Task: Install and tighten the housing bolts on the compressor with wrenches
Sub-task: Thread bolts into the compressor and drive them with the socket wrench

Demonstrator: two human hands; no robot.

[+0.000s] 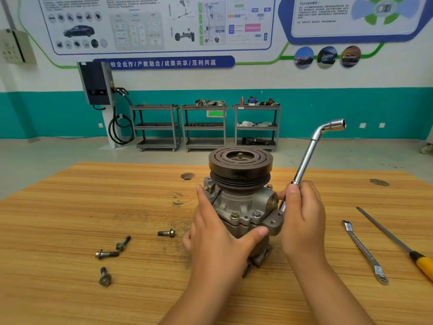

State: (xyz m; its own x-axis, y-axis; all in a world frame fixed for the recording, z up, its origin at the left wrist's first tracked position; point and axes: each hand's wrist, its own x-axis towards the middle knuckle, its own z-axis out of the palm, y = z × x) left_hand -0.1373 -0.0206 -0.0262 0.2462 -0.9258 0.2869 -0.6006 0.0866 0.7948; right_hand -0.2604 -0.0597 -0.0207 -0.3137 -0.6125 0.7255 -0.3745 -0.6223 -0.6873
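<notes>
Compressor point(241, 202): stood upright near the middle of the table point(70, 219), pulley point(240, 160) on top, between my two hands.
Left hand point(218, 233): lay spread against the compressor's near-left side, fingers straight up the left flank and thumb stretched across the near face. It steadied the body and pinched nothing.
Right hand point(302, 219): fingers were curled round the shaft of the wrench point(311, 148), just right of the compressor.
Wrench: L-shaped. Its free socket end stood high and pointed right. Its lower end ran down beside the housing's right edge, by the mounting lug. My hand hid whether it sat on a bolt head.
Fitted bolts point(234, 215): two heads showed side by side on the near flange, and two more sat higher, just under the pulley, one left and one right. Their tightness could not be read.
Loose bolts point(106, 254): four lay on the table left of the compressor, one fairly near it, three farther left and nearer to me.
Done, by my judgement: at least four bolts were in their holes, so the work was under way and perhaps half through.
Left, by my judgement: the four loose bolts were not yet fitted, and all of them wanted a final tightening.
Other tools: a flat wrench point(364, 249) and a yellow-handled tool point(398, 240) lay on the right, beside each other, with no hand on them.
</notes>
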